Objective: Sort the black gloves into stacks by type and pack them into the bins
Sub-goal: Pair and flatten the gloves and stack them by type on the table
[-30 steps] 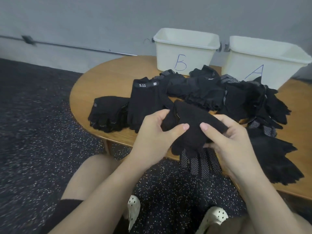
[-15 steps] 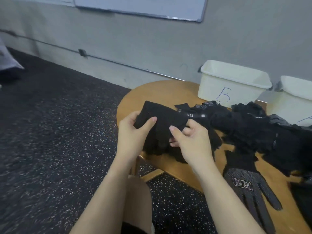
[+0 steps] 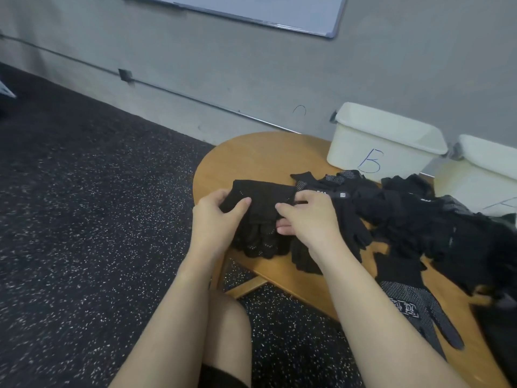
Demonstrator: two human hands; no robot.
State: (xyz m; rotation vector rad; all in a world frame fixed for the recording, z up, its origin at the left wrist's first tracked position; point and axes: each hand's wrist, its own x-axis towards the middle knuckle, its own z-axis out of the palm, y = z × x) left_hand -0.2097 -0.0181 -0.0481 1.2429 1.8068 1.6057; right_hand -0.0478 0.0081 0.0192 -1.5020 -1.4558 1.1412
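Both hands hold one black knit glove [image 3: 263, 197] above the left end of a round wooden table [image 3: 268, 155]. Left hand [image 3: 216, 219] pinches its cuff corner between thumb and fingers; right hand [image 3: 305, 217] pinches the opposite side. Just under it lies a small stack of dotted gloves [image 3: 260, 242]. To the right, a loose pile of black gloves [image 3: 419, 219] spreads toward two white bins, bin B [image 3: 383, 144] and, at the frame edge, bin A [image 3: 484, 175].
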